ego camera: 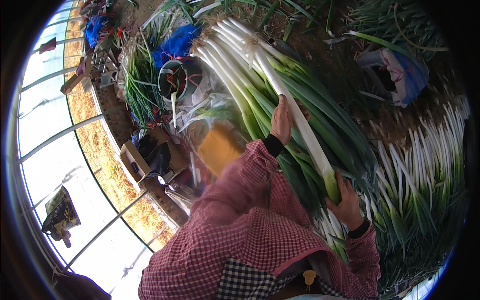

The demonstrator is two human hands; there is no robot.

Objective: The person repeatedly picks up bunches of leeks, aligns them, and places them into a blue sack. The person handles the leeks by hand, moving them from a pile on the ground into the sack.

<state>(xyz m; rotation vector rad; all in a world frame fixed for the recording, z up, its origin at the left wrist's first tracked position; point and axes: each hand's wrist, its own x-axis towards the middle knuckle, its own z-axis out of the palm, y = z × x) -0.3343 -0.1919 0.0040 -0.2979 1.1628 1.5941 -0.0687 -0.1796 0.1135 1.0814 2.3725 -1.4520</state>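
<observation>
My left hand [283,120] grips the white shaft of a long green onion [276,77] around its middle. Lower down, my right hand [345,204] holds the same stalk where the white turns green. Its root end points up and away from me, above a large pile of green onions [227,65]. The pile's roots lie at the far end, and its dark green leaves [322,108] run back beneath my hands. Both my sleeves are red checked cloth with dark cuffs.
Many upright green onions [420,161] line the right. A blue and white seat-like object [403,77] stands at upper right. On the left are a round bucket [172,79], a green onion bundle [140,84], a cardboard box [135,161] and a blurred yellow object [219,148]. A translucent wall [45,131] curves beyond.
</observation>
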